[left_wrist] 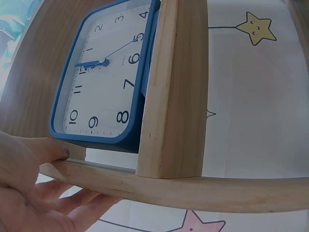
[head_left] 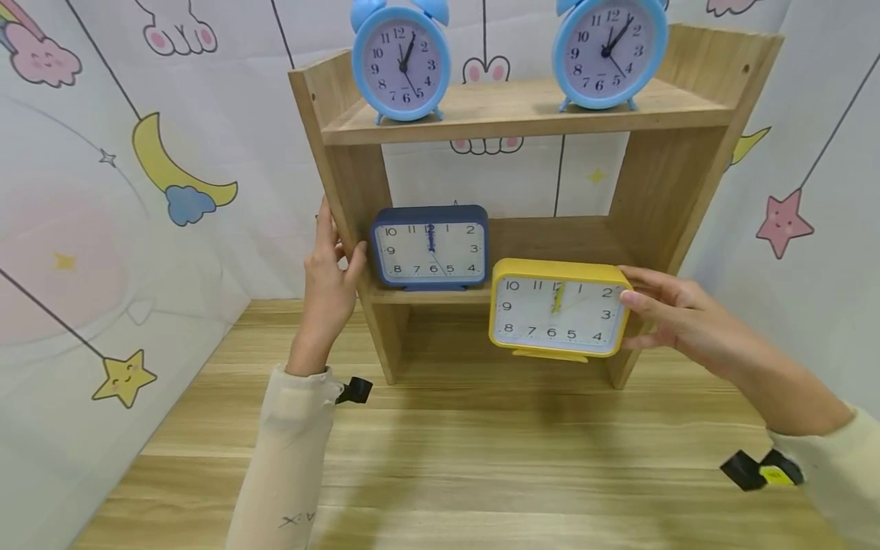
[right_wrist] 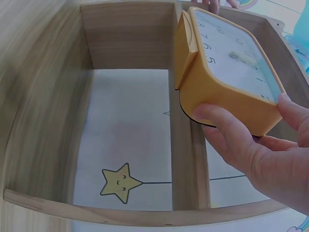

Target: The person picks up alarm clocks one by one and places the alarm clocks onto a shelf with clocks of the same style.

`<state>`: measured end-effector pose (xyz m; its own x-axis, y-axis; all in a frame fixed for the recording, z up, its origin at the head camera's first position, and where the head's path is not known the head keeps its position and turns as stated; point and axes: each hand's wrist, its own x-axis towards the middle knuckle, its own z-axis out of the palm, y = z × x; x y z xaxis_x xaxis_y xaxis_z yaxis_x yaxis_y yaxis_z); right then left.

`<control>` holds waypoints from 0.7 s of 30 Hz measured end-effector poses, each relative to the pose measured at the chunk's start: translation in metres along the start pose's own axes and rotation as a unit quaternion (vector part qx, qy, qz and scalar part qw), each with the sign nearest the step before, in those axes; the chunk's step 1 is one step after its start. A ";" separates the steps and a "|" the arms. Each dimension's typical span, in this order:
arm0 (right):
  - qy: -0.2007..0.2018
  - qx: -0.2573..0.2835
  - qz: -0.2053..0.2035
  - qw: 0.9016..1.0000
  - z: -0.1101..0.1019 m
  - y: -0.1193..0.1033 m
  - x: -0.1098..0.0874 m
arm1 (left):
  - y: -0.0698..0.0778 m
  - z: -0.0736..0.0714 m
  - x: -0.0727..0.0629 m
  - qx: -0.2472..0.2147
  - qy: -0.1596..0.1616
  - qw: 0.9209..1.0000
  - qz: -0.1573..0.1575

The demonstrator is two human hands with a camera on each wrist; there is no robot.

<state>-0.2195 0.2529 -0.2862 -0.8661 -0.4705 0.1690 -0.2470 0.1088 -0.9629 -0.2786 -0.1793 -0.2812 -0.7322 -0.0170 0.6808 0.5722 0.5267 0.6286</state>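
Note:
My right hand (head_left: 677, 309) grips a yellow rectangular clock (head_left: 560, 309) by its right end, in front of the middle shelf's right half. In the right wrist view the thumb and fingers hold the end of the yellow clock (right_wrist: 231, 72), and its foot faces left. At the shelf's left side panel (head_left: 344, 206), my left hand (head_left: 333, 267) holds the panel's edge, thumb in front and fingers on the outer side. A blue rectangular clock (head_left: 431, 248) stands upright on the middle shelf just beside it; the left wrist view shows this blue clock (left_wrist: 99, 72) close to the thumb.
Two light blue round alarm clocks, one left (head_left: 402, 65) and one right (head_left: 608, 53), stand on the top shelf (head_left: 502, 107). The wooden shelf unit rests on a wood-grain tabletop (head_left: 481, 458). Cartoon-printed white cloth (head_left: 82, 191) hangs behind and at both sides.

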 end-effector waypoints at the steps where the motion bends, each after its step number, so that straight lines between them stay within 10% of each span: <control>1: 0.001 0.000 0.000 1.000 -0.001 0.000 0.001 | 0.000 0.000 0.000 -0.001 -0.001 1.000 0.000; 21: -0.008 0.054 -0.019 0.998 -0.015 -0.017 0.018 | 0.000 0.000 0.000 0.000 0.001 1.000 0.002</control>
<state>-0.2374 0.2557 -0.2639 -0.8495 -0.4866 0.2040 -0.2313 -0.0041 -0.9729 -0.2782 -0.1796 -0.2815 -0.7297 -0.0165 0.6836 0.5746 0.5270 0.6262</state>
